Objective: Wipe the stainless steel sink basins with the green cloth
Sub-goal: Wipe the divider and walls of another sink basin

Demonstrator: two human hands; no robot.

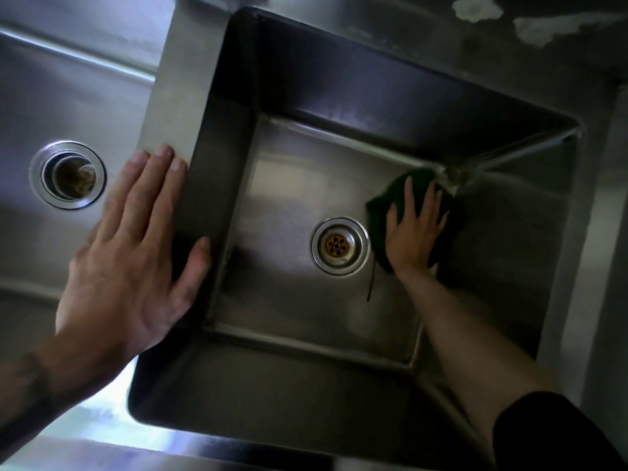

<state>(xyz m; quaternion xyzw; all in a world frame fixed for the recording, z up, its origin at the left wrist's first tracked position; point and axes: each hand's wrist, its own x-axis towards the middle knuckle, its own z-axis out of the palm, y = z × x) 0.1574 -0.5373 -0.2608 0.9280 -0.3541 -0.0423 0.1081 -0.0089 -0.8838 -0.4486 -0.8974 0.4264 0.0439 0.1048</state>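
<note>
Right hand (pixel 413 229): fingers spread flat, palm pressing the green cloth (pixel 384 205) onto the floor of the right basin (pixel 282 232), near its far right corner; not gripping it.
Left hand (pixel 132 253): open and flat, holding nothing, resting on the steel divider (pixel 176 107) between the basins, thumb over the right basin's edge.
Green cloth: one, dark green, crumpled under the right hand, just right of the drain; a loose thread trails toward the near side.
Basins: two, the deep right basin and the left basin (pixel 37 96).
Drains: two, a right drain (pixel 339 246) with a rusty perforated strainer and a left drain (pixel 69 175), open.
Sleeve (pixel 550 433): one, dark, on the right forearm.
</note>
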